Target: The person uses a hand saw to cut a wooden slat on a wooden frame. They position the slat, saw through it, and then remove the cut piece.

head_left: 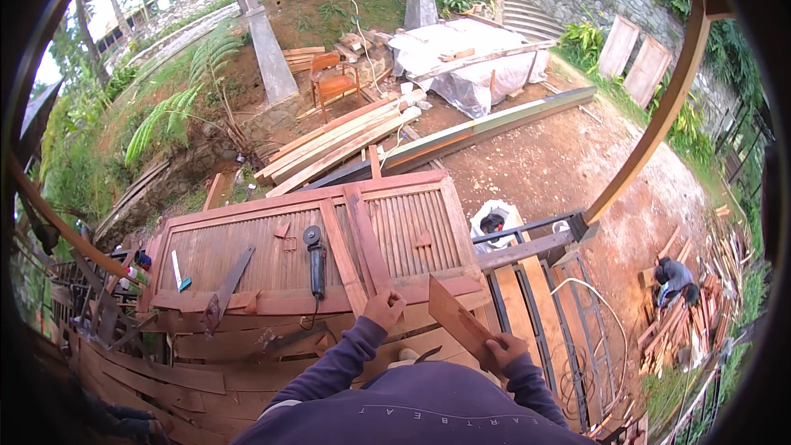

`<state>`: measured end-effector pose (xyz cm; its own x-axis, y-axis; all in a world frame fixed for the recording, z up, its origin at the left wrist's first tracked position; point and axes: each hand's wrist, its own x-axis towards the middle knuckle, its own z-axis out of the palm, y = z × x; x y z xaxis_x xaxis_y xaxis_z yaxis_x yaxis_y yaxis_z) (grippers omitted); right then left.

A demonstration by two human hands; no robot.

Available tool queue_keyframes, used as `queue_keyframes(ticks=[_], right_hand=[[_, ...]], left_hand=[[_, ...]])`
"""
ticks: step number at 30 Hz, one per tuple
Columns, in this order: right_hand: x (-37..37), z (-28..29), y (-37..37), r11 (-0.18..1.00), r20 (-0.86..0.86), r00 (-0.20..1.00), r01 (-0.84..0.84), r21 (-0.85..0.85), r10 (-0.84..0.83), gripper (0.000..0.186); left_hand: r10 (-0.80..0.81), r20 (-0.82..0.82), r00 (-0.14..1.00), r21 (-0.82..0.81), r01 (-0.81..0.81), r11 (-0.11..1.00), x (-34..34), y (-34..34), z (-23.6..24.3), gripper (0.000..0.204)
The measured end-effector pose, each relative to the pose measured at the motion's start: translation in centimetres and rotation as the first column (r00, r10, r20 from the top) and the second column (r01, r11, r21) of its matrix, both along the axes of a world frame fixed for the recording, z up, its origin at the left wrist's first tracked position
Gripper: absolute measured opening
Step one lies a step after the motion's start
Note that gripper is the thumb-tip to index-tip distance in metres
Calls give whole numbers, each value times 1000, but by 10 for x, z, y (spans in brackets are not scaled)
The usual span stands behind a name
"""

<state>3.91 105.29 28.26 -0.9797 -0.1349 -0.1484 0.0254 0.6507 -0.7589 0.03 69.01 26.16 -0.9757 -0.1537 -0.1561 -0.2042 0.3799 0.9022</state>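
A short reddish-brown wooden board (460, 319) is in my right hand (505, 349), which grips its near end and holds it slanting in front of me. My left hand (385, 311) is closed, fingers curled, by the near ends of two loose wooden strips (367, 231); what it holds, if anything, is hidden. Those strips lie across a louvered wooden panel (239, 231) resting flat before me. On the panel, an angle grinder (315, 262) lies left of the strips. Farther left are a handsaw (228, 287) and a try square (179, 272) with a teal handle.
Planks (206, 379) form the uneven platform around me. A long dark beam (486, 132) and stacked timber (342, 144) lie beyond the panel. At right stand a white sack (494, 221) and a metal frame (597, 313). Another person (676, 278) is among scrap wood at far right.
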Motion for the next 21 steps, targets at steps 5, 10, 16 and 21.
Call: queue_keyframes(ticks=[5,10,16,21], right_hand=[[-90,13,-35,994,76,994,-75,-81,82,30],[-169,46,-73,964,195,944,-258,-68,266,29],[-260,28,-86,885,217,863,-466,-8,457,44],[-313,35,-58,771,36,772,-636,41,635,80]], left_hand=[[-159,130,979,540,65,839,-47,30,25,29],[-34,222,975,739,-145,658,-73,43,-2,31],[215,306,927,736,-374,565,-122,40,21,31],[341,221,914,663,-397,635,-190,31,26,28]])
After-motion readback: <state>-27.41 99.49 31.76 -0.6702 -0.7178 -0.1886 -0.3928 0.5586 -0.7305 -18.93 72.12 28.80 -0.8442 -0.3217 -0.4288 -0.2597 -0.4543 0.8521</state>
